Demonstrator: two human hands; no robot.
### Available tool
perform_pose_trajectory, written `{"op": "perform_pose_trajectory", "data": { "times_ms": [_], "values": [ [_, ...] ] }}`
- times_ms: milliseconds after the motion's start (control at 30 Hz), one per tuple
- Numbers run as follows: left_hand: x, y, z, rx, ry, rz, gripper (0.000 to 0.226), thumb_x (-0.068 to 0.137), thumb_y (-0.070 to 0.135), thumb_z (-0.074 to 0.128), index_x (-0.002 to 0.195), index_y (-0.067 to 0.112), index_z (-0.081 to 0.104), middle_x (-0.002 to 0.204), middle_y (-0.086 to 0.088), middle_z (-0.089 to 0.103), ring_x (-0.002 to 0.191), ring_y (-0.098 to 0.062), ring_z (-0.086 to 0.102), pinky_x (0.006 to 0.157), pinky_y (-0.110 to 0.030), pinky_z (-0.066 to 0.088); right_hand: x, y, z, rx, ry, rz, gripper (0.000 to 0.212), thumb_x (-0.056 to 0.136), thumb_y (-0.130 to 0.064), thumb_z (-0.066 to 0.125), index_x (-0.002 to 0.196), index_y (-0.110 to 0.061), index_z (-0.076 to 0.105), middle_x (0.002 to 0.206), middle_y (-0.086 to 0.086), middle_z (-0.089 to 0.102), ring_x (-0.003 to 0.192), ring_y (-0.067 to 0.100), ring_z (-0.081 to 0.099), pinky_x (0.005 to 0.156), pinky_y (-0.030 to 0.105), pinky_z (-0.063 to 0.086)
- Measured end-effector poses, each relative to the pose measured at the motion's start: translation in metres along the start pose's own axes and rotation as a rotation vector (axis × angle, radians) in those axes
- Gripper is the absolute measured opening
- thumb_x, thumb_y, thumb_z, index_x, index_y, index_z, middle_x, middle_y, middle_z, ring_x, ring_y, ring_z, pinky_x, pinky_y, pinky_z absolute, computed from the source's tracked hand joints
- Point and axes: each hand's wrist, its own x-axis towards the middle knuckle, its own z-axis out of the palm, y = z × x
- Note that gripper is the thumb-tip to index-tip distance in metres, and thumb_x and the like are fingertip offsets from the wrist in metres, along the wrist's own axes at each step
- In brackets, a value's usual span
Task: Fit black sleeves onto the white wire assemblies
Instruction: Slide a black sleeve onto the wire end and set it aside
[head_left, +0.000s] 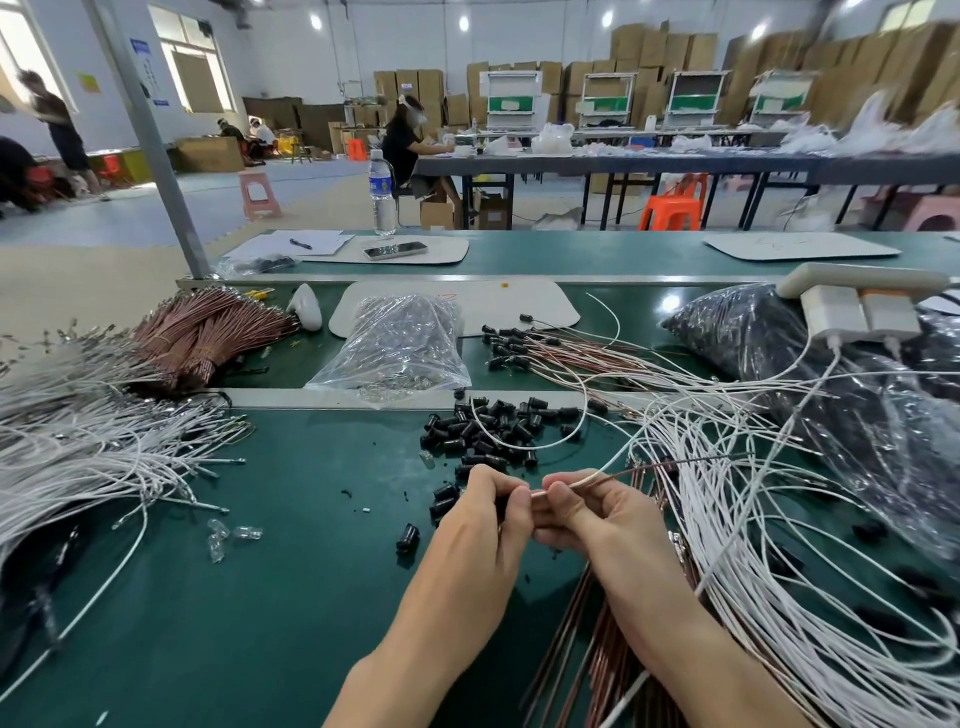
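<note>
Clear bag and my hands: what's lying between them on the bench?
A loose pile of black sleeves on the bench, shown in the head view.

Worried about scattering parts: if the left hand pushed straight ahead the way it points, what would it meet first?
The left hand would probably meet the pile of black sleeves first; depth is unclear.

Sleeves (488, 431) are heaped at the centre, with a wire bundle (78, 447) left and loose wires (753, 519) right. A plastic bag (400, 343) is laid just behind them, a water bottle (383, 192) farther back.
</note>
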Motion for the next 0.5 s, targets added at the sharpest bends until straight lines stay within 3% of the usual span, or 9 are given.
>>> {"op": "perform_pose_trajectory", "data": {
  "times_ms": [200, 267, 367, 500],
  "values": [
    [-0.0032, 0.0026, -0.0016, -0.038, 0.093, -0.026, 0.021, 0.098, 0.057, 0.042, 0.103, 0.039, 0.051, 0.089, 0.030, 0.065, 0.072, 0.004, 0.061, 0.064, -0.010, 0.042, -0.0016, 0.0002, 0.0000, 0.086, -0.038, 0.039, 0.030, 0.082, -0.024, 0.065, 0.101, 0.000, 0.066, 0.093, 0.013, 0.078, 0.089, 0.024, 0.076, 0.070, 0.021, 0.059],
    [-0.0036, 0.0048, -0.0016, 0.000, 0.087, -0.035, 0.024, 0.099, 0.058, 0.034, 0.100, 0.039, 0.049, 0.091, 0.029, 0.064, 0.075, 0.001, 0.062, 0.064, -0.011, 0.042, -0.0032, 0.0005, 0.0020, 0.100, -0.065, 0.042, 0.031, 0.081, -0.023, 0.065, 0.101, 0.000, 0.066, 0.094, 0.014, 0.078, 0.090, 0.025, 0.076, 0.070, 0.022, 0.059],
    [-0.0047, 0.0042, -0.0002, 0.147, 0.085, -0.017, 0.031, 0.099, 0.060, 0.021, 0.091, 0.040, 0.045, 0.080, 0.013, 0.062, 0.080, -0.004, 0.057, 0.066, -0.020, 0.042, -0.0042, 0.0016, 0.0044, 0.094, -0.085, 0.042, 0.032, 0.082, -0.023, 0.064, 0.102, 0.002, 0.065, 0.096, 0.014, 0.078, 0.093, 0.025, 0.076, 0.073, 0.023, 0.060],
    [-0.0048, 0.0030, 0.0004, 0.226, 0.071, -0.021, 0.039, 0.095, 0.062, 0.011, 0.089, 0.038, 0.041, 0.081, 0.016, 0.055, 0.089, -0.001, 0.048, 0.074, -0.020, 0.040, -0.0046, 0.0002, 0.0048, 0.093, -0.087, 0.048, 0.027, 0.087, -0.019, 0.062, 0.103, 0.003, 0.064, 0.098, 0.012, 0.078, 0.096, 0.024, 0.076, 0.075, 0.022, 0.060]
  ]
}}
